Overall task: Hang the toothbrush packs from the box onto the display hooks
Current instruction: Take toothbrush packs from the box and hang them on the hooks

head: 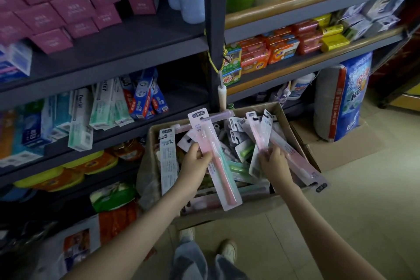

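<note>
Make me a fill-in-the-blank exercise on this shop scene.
1. The left hand grips a ____ toothbrush pack.
2. The right hand pinches a second pack over a ____ box.
3. Toothpaste cartons stand on the box's ____ side.

Missing words: pink; cardboard; left.

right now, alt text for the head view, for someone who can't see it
Over a cardboard box crammed with toothbrush packs, a person's left hand grips a pink pack while the right hand pinches a second pink pack. Dark shop shelves of toothpaste boxes stand behind.
</note>
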A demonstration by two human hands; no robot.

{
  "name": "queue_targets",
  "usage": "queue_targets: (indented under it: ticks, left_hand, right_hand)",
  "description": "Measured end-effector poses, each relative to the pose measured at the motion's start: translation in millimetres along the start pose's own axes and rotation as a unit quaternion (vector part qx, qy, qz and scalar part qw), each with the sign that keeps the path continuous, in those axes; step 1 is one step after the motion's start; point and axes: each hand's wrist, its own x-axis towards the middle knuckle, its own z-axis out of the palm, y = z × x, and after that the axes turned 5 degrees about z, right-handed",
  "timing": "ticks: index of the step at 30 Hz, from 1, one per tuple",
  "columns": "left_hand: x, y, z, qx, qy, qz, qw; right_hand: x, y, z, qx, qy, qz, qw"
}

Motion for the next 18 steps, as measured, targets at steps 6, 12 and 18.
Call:
queue_targets:
  ticks: [6,12,18]
  left_hand:
    - [-14,-1,-12,0.005,0.002,0.021,1.000]
    - [-28,18,-39,0.021,0.049,0.066,0.996]
    - [-50,82,-101,0.012,0.105,0.171,0.980]
  right_hand:
    - [-26,-19,4,-0.060,0.084,-0.189,0.977]
    - [-51,-65,-2,-0.078,0.173,-0.348,0.918]
    - [-83,-166,-28,0.021,0.187,-0.459,0.868]
